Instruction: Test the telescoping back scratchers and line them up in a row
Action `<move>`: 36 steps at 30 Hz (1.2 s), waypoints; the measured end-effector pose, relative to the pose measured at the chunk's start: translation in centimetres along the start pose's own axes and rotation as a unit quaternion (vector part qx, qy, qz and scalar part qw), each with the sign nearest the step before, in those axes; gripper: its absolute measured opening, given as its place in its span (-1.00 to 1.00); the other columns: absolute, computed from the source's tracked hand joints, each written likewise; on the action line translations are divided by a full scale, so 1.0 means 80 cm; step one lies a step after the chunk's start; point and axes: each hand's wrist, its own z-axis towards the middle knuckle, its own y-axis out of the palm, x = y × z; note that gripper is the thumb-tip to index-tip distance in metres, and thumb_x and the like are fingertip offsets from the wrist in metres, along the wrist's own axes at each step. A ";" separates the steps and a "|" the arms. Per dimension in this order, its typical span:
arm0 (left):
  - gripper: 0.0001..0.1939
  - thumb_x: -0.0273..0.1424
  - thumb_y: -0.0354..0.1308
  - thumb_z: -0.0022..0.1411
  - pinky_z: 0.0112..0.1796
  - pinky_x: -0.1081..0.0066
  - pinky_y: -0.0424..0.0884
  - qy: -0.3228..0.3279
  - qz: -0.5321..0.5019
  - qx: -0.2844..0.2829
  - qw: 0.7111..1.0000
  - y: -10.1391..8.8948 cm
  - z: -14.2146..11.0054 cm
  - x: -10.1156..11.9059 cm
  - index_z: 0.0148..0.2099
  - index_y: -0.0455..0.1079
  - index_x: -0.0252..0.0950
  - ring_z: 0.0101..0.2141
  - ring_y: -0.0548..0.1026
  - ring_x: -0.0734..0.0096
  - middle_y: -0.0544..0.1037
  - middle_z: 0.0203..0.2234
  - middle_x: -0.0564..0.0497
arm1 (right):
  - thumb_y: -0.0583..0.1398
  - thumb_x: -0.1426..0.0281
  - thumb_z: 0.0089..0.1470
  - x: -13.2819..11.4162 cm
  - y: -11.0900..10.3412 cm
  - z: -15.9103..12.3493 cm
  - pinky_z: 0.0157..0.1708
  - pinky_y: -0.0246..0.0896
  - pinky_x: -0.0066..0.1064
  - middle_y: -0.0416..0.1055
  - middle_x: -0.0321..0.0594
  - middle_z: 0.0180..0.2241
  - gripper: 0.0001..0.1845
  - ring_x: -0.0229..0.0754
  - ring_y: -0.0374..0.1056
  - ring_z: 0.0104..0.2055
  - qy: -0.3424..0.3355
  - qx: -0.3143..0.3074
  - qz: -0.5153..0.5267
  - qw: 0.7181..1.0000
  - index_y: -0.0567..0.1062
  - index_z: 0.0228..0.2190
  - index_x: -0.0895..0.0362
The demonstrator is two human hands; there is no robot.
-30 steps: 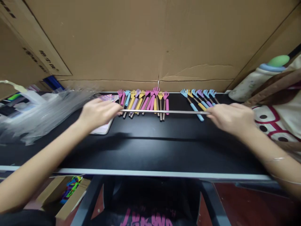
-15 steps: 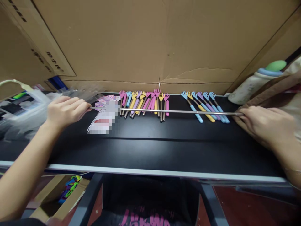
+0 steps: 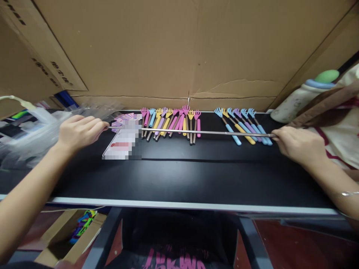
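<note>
A long, thin metal telescopic rod [image 3: 207, 132] stretches level above the black table. My left hand [image 3: 81, 130] is closed round its left end, and my right hand [image 3: 300, 144] grips the right end; what each fist covers is hidden. Behind the rod lie hand-shaped back scratchers in two groups. The middle group [image 3: 171, 123] mixes pink, yellow, purple and blue heads, with coloured sleeves among the bare metal shafts. On the right, the other back scratchers [image 3: 246, 129] have blue, yellow and purple handles. A white card [image 3: 119, 144], partly blurred, lies near my left hand.
Cardboard [image 3: 168, 48] walls off the back. Clear plastic bags [image 3: 30, 138] are heaped at left. A bottle with a green top [image 3: 303, 95] leans at right beside cloth [image 3: 344, 130]. Below the table's front edge [image 3: 179, 204], an open carton [image 3: 61, 239] holds colourful items.
My right hand has moved left, towards my left hand, and the stretch of rod between them is shorter. Both hands keep their grip. The view has shifted slightly.
</note>
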 end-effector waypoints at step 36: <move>-0.81 -0.41 -0.03 0.36 -0.57 0.39 0.06 0.047 -0.347 -0.077 0.933 -0.093 0.162 0.212 -0.33 0.29 -0.29 -0.57 0.49 0.37 0.51 -0.58 0.05 | 0.06 0.52 0.21 -0.256 -0.121 0.056 -0.47 -0.17 -0.36 0.40 -0.27 -0.51 -0.86 -0.22 0.31 -0.51 -0.201 0.062 0.132 0.969 0.38 -0.38 0.17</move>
